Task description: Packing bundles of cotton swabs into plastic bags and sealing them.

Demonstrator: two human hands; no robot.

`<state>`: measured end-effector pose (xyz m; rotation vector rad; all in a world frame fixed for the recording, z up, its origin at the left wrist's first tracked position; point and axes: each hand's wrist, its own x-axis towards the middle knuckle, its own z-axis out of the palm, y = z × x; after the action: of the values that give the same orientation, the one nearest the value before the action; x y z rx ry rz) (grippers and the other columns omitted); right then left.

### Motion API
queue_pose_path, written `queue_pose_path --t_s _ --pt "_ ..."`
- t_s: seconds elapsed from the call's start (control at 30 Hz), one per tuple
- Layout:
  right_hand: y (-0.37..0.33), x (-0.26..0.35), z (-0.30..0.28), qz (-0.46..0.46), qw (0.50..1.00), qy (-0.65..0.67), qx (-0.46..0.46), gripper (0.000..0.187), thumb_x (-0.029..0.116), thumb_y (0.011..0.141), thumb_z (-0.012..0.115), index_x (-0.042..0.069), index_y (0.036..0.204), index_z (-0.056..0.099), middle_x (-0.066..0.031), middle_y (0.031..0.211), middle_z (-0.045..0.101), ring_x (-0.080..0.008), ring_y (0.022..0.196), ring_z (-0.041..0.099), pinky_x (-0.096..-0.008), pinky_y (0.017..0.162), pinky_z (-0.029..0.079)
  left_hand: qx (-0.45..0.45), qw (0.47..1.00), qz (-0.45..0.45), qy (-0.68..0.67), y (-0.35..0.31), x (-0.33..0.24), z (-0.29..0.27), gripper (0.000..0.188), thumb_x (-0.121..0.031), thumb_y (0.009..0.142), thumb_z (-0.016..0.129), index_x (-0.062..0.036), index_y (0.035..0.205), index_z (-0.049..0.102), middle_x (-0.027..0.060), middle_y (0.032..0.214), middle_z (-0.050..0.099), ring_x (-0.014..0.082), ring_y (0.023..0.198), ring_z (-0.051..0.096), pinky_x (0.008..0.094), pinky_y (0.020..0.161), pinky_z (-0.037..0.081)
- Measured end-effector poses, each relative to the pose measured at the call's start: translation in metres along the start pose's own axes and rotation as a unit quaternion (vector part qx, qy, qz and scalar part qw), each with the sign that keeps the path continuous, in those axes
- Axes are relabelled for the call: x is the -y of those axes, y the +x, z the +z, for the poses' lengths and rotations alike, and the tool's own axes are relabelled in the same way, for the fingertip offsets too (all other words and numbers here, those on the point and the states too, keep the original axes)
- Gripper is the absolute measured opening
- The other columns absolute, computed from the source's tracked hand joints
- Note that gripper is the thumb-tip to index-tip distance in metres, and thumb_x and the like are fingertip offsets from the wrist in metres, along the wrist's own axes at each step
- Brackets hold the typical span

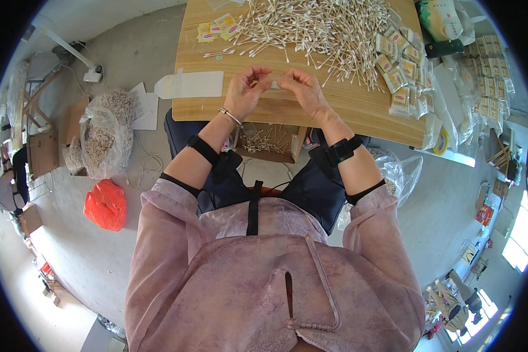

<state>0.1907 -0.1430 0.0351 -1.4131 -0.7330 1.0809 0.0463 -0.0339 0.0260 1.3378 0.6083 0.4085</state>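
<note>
Both of my hands are close together over the near edge of a wooden table [358,111]. My left hand [247,89] has its fingers curled in a pinch. Facing it, my right hand [304,91] is pinched too. A small whitish thing [274,85] shows between the fingertips, too small to name. Beyond my hands spreads a big heap of cotton swabs [317,29]. Small yellow-and-white cards [220,26] lie left of the heap, and clear packets of swabs [396,70] are piled at its right. A white card strip [199,85] rests beside my left hand.
Below the table edge, an open box [293,154] holds loose swabs. On the floor at left are a clear bag of swabs [105,141] and a red plastic bag [105,205]. A yellow tape roll [442,142] and stacked packets [490,76] are at right.
</note>
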Motion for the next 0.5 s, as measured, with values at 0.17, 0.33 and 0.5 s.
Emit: queue_pose_path --t_s 0.17,0.33,0.5 --pt "0.001 -0.001 0.001 0.002 0.999 0.041 -0.019 0.009 0.012 0.083 0.063 0.004 0.079 0.063 0.0008 0.076 0.061 -0.0046 0.072 0.051 -0.0199 0.066 0.04 0.01 1.0 0.014 0.015 0.0 0.0 0.002 0.023 -0.013 0.092 0.058 -0.0014 0.111 0.061 0.001 0.097 0.063 0.0082 0.088 0.055 0.0224 0.082 0.045" --pt "-0.003 -0.003 0.004 0.0 0.999 0.04 -0.031 0.009 0.011 0.082 0.064 0.004 0.078 0.062 0.0021 0.073 0.06 -0.0035 0.07 0.049 -0.0191 0.063 0.039 0.049 0.998 0.03 0.016 -0.002 0.007 -0.006 0.021 -0.014 0.092 0.058 -0.0005 0.105 0.066 -0.0013 0.09 0.065 0.0043 0.082 0.054 0.0204 0.077 0.045" --pt "-0.006 -0.004 0.005 -0.005 0.998 0.043 -0.034 0.009 0.011 0.083 0.064 0.004 0.077 0.061 0.0028 0.072 0.06 -0.0027 0.066 0.048 -0.0182 0.06 0.038 0.023 0.999 0.023 -0.03 0.0 0.006 0.0 0.017 -0.012 0.091 0.058 -0.0017 0.103 0.065 0.0048 0.102 0.067 0.0078 0.093 0.057 0.022 0.081 0.046"
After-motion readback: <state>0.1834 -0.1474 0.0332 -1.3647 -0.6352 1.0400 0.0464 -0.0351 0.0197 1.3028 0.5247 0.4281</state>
